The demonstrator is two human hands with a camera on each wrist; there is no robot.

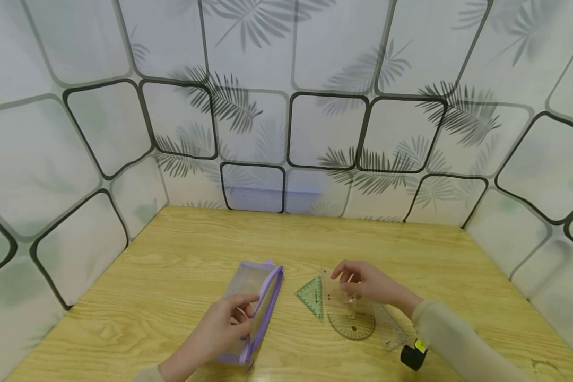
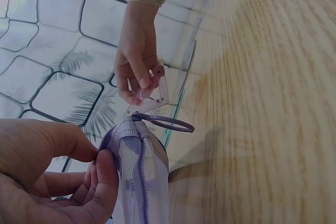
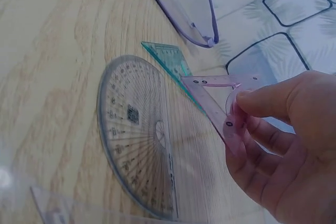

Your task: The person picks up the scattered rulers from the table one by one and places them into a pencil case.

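A purple-edged mesh pencil case lies on the table, its zipped mouth parted towards the right. My left hand pinches the rim of that mouth between thumb and fingers. Over on the right, my right hand holds a small clear pink set square between thumb and fingers, raised above the table. Beneath and beside it lie a clear protractor and a green set square. A transparent ruler lies partly below the right forearm.
The wooden table is bordered by patterned curtains at the back and both sides. A black device with a yellow mark is at the right sleeve.
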